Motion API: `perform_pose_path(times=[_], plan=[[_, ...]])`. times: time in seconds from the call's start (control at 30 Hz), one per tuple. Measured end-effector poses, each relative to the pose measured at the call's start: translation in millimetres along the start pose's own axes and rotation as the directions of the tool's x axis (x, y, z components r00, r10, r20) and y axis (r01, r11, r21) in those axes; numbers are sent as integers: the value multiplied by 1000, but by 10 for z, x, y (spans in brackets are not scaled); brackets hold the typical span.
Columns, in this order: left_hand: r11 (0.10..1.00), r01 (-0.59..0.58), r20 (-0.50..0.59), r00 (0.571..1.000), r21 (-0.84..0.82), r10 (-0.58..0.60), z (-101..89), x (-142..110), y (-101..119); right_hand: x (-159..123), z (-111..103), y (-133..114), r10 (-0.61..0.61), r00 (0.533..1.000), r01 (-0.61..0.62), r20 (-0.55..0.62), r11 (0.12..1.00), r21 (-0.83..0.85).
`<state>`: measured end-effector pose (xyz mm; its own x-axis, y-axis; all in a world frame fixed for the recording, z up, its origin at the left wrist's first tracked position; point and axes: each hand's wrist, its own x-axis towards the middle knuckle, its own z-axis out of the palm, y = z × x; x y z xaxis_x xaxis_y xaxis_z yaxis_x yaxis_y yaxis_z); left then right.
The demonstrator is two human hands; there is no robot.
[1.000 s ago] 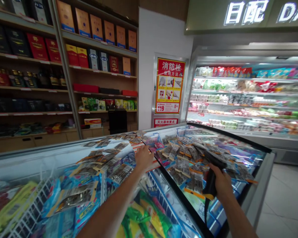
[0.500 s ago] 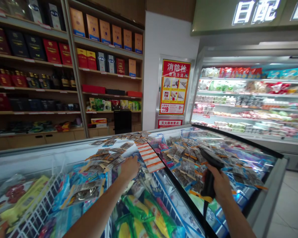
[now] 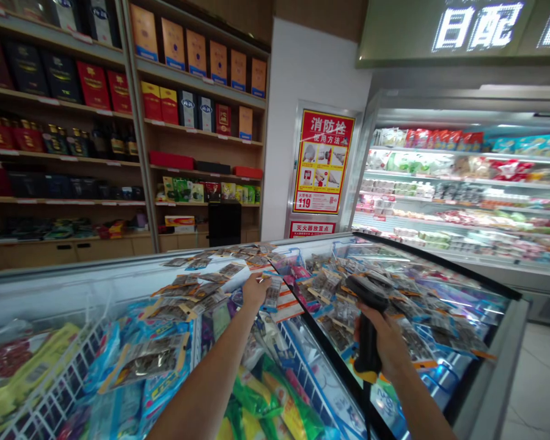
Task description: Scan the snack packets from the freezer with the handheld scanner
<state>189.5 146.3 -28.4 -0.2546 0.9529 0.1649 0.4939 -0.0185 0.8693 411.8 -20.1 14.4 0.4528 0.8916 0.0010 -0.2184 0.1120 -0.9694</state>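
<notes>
The left hand (image 3: 255, 289) has moved to the striped sheet (image 3: 288, 307), pinching a small packet (image 3: 272, 293); the right hand (image 3: 385, 340) grips a scanner (image 3: 367, 349).

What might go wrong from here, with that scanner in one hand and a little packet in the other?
The left hand pinches a small packet, which might slip. A cord hangs from the scanner in the right hand and might snag on the black bar near it. Loose packets lie spread about the scanner, so a careless swing might knock some aside.
</notes>
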Motion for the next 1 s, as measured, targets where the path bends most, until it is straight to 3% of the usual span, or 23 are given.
perform_pose_path(times=[0.1, 0.27, 0.47, 0.63, 0.8, 1.0], plan=[[962, 54, 31, 998, -267, -47, 86, 113, -38, -86, 156, -9, 41, 989, -42, 141, 999, 3], [751, 42, -8, 998, -659, -63, 157, 214, -27, -188, 372, 79, 150, 939, -131, 308, 988, -81], [557, 86, 13, 991, -826, -135, 207, 266, 1, -239, 432, 140, 207, 910, -165, 359, 976, -145], [471, 108, 48, 989, -876, -138, 174, 226, 62, -325, 429, 127, 250, 898, -185, 361, 961, -206], [511, 76, 17, 993, -856, -118, 157, 210, 107, -381, 408, 124, 261, 889, -190, 376, 958, -217], [743, -28, -103, 993, -669, -55, 179, 213, 86, -371, 395, 152, 218, 889, -141, 402, 967, -213]])
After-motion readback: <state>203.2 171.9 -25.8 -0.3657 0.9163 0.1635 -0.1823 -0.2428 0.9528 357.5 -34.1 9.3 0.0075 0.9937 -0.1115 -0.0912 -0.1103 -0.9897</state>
